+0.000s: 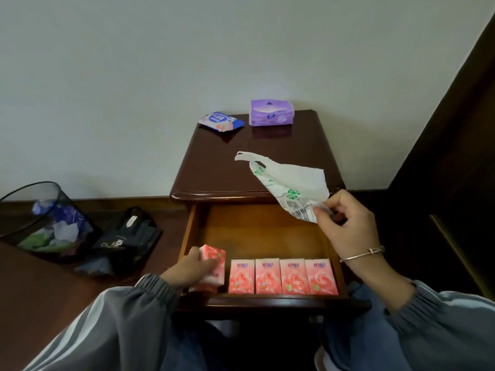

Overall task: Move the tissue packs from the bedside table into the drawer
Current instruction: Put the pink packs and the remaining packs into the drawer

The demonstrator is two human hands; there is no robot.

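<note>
The left hand [187, 266] covers the near-left part of the pink tissue pack [214, 259] it grips. What lies under that pack shows only as a pink sliver — one pack or more, unclear. The plastic bag [292, 180] hides the front right corner of the surface [214, 170], and the tips of the fingers [332, 206] of the right hand [348, 228] are lost in its crumpled end. Its green print is too small to read. The wastebasket [40, 218] is cut by the left edge, its contents a blurred jumble. Both sleeves [128, 317] run off the bottom edge — they cover the ends of the front of the drawer [254, 231].
</note>
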